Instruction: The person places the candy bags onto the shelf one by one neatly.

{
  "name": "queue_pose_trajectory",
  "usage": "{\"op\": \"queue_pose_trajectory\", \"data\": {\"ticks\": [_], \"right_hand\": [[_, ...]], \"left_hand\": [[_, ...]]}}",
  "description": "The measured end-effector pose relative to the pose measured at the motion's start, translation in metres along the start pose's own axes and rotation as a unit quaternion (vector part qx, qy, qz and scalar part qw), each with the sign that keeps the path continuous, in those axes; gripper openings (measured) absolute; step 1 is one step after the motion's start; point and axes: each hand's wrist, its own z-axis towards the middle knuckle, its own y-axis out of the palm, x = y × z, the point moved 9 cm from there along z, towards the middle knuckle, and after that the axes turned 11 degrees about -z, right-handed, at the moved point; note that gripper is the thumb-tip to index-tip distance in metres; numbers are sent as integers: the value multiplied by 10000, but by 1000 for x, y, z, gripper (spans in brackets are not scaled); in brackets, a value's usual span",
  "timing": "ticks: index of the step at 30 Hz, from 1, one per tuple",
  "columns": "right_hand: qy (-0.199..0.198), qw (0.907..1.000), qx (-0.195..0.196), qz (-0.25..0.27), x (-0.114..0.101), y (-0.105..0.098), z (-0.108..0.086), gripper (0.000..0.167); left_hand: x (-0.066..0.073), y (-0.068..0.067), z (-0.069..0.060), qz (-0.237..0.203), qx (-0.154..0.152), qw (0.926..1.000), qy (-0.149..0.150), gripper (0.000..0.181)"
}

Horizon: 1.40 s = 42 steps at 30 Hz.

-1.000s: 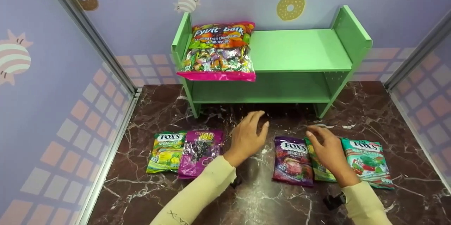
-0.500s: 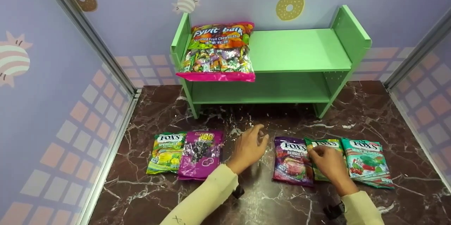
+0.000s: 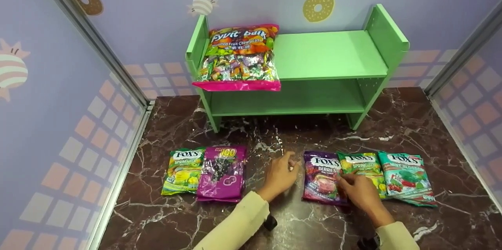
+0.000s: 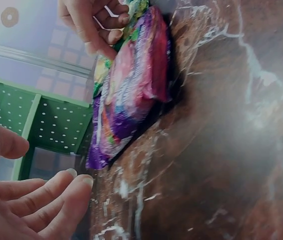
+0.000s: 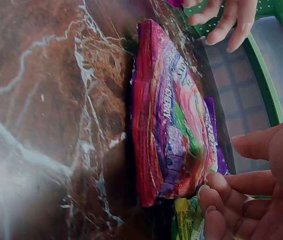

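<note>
The purple Fox's Berries bag [image 3: 322,177] lies flat on the dark marble surface. My right hand [image 3: 362,193] is at its right edge, over the lower part of a green Fox's bag [image 3: 362,162]; in the right wrist view the fingertips of the right hand [image 5: 251,195] meet the edge of the purple bag [image 5: 166,120], with the thumb apart. Left of that bag, my left hand [image 3: 280,175] hovers with relaxed fingers and holds nothing. The left wrist view shows a gap between the left hand [image 4: 36,195] and the purple bag [image 4: 131,85].
A green two-tier shelf [image 3: 329,56] stands behind, with a large Fyvit baik candy bag [image 3: 239,58] at its upper left. A teal Fox's bag [image 3: 408,179] lies at the right; a yellow-green Fox's bag [image 3: 183,171] and a magenta bag [image 3: 221,173] lie at the left.
Both hands have moved down toward the viewer. The right hand has shifted from over the green bag to the purple bag's right edge. The bags keep their places.
</note>
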Motion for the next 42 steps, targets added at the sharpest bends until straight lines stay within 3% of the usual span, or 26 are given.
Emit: {"op": "queue_pose_trajectory", "data": {"ticks": [11, 21, 26, 37, 42], "right_hand": [[-129, 9999, 12, 48, -5, 10, -1, 39], [-209, 9997, -11, 124, -10, 15, -1, 39], [-223, 9996, -126, 146, -16, 20, 1, 42], [-239, 9983, 243, 472, -27, 24, 0, 37], [-115, 9971, 180, 733, -30, 31, 0, 38]], "left_hand": [[-20, 20, -11, -480, -497, 9961, -552, 33], [-30, 22, -16, -507, -481, 9950, -719, 34], [-30, 20, -17, -441, -416, 9962, -622, 33], [-34, 17, -18, -565, -340, 9961, -593, 31], [-36, 16, -19, -529, -331, 9958, -664, 31]]}}
